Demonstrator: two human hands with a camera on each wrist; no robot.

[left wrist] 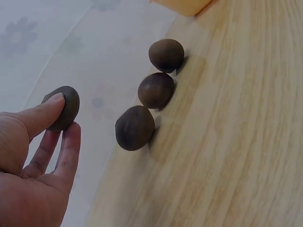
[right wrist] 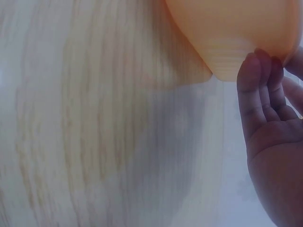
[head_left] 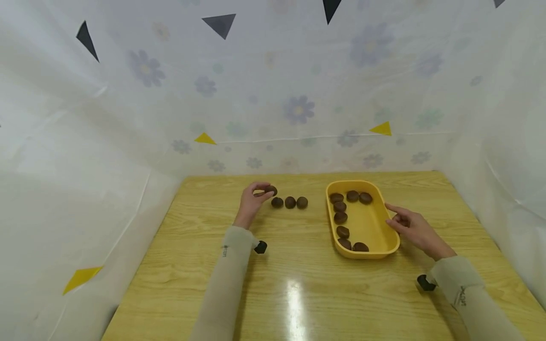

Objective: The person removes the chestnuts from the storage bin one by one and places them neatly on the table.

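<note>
My left hand (head_left: 250, 201) pinches a brown chestnut (left wrist: 71, 108) between thumb and fingertips, raised beside a short row. That row on the table holds three chestnuts, with the left one (head_left: 277, 202) closest to the hand, then the middle one (head_left: 290, 202) and the right one (head_left: 302, 202). At the right, my right hand (head_left: 415, 229) holds the side of a yellow plastic tray (head_left: 394, 237), thumb at the rim and fingers against the outer wall. Several chestnuts (head_left: 340, 217) lie in the tray along its left side and both ends.
Under everything is a wood-grain table (head_left: 273, 284), with a bright reflection near its front. A pale flowered sheet (head_left: 256, 94) hangs behind the table and along both sides. Small dark devices (head_left: 260, 247) sit at the wrists.
</note>
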